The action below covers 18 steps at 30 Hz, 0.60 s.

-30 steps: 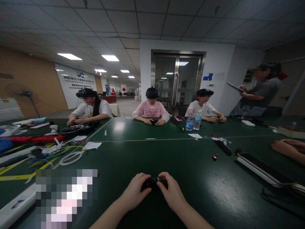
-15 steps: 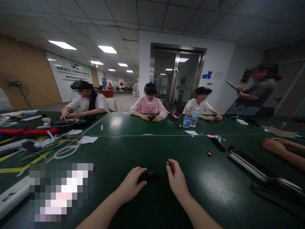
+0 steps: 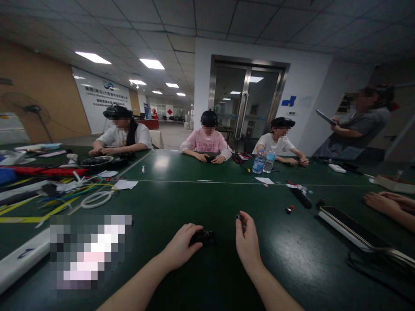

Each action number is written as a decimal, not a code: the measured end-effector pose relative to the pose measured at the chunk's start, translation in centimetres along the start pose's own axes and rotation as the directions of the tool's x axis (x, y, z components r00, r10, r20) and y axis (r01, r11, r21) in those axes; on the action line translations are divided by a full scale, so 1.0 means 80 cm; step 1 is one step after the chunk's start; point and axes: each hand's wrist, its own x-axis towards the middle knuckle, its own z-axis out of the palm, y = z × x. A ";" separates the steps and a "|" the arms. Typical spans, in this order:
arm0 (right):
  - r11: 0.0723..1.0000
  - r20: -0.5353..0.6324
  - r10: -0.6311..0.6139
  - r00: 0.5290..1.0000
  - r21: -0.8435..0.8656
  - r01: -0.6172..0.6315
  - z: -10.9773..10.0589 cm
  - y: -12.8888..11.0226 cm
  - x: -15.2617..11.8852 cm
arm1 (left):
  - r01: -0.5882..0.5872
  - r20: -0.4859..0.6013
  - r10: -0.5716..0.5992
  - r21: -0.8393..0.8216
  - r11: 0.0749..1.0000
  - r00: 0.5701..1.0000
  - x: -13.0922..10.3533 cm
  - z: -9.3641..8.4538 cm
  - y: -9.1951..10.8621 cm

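Since a second ago, the right hand [image 3: 249, 242] has drawn rightward off the black device [image 3: 205, 236] and now stands apart from it. Its thumb and forefinger are pinched on a small dark piece [image 3: 239, 217], too small to identify. Left of that pinch, the left hand [image 3: 180, 245] has its thumb and fingers closed around the device's left end; whether the device touches the green tabletop [image 3: 155, 246] below cannot be told. Farther out, to the right of the right fingers, lie a small red-and-black part [image 3: 289, 210] and a black-topped white slab [image 3: 352, 226]. Beyond both hands' fingertips, toward the far side, stand two water bottles [image 3: 258, 162]; leftward lie an open-ended wrench [image 3: 143, 169] and a white cable coil [image 3: 84, 202].
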 end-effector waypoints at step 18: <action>0.996 0.134 -0.021 0.991 -0.080 0.032 0.005 -0.005 -0.008 | -0.024 -0.016 0.024 0.035 0.999 1.000 -0.001 -0.003 0.007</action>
